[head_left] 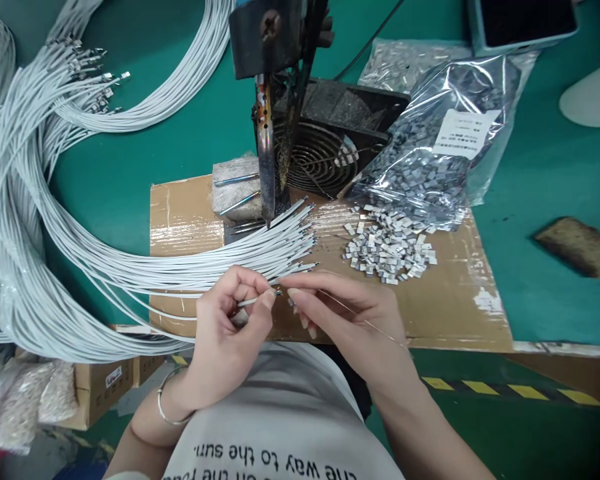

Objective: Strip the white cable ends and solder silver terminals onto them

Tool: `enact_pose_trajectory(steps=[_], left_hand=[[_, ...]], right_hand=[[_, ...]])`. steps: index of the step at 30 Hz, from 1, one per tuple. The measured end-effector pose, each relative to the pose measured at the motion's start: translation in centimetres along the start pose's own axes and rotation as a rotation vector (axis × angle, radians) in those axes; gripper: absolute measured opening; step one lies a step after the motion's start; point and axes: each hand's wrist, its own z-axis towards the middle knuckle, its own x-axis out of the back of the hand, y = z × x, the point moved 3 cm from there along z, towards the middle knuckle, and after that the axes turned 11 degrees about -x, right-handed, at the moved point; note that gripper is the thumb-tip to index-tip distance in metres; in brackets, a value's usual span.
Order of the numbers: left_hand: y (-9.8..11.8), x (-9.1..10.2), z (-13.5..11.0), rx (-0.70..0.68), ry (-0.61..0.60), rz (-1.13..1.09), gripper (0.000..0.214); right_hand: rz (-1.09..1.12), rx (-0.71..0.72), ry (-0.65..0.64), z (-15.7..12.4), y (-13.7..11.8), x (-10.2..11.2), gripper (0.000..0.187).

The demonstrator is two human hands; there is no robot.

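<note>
My left hand (230, 327) is closed in a pinch on the stripped end of a thin white wire (253, 301), just above the front edge of a cardboard sheet (445, 307). My right hand (340, 313) meets it from the right, thumb and forefinger pressed together at the wire's tip; a thin strand runs back over its knuckles. What its fingers hold is too small to name. A bundle of white wires (205, 260) lies fanned across the cardboard, ends pointing right. A pile of small metal pieces (390, 250) sits right of the wire ends.
A dark soldering iron on a stand (267, 133) hangs over the cardboard, with a black fan (330, 147) behind it. A plastic bag of metal pieces (430, 160) lies at the right. Coiled white wires (20, 200) fill the left of the green table (540, 200).
</note>
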Motion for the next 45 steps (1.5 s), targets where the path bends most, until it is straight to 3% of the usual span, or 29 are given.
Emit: enact_pose_trajectory(steps=[4, 10, 20, 26, 33, 45], left_hand=[[0.0, -0.1, -0.3, -0.033, 0.010, 0.045, 0.013], [0.0, -0.3, -0.4, -0.071, 0.005, 0.095, 0.012], [0.1, 0.0, -0.2, -0.013, -0.038, 0.084, 0.013], [0.1, 0.3, -0.1, 0.024, 0.015, 0.043, 0.013], [0.2, 0.4, -0.2, -0.012, 0.070, 0.041, 0.010], [0.4, 0.2, -0.1, -0.068, 0.051, 0.098, 0.009]], right_hand=[[0.003, -0.019, -0.075, 0.2, 0.1, -0.3, 0.011], [-0.123, 0.100, -0.025, -0.1, -0.4, -0.2, 0.014], [-0.343, 0.353, -0.005, -0.2, -1.6, 0.5, 0.021], [-0.162, 0.193, 0.185, -0.2, -0.9, 1.8, 0.013], [0.035, 0.014, 0.132, -0.2, 0.0, 0.7, 0.008], [-0.001, 0.143, 0.118, 0.3, -0.9, -0.1, 0.014]])
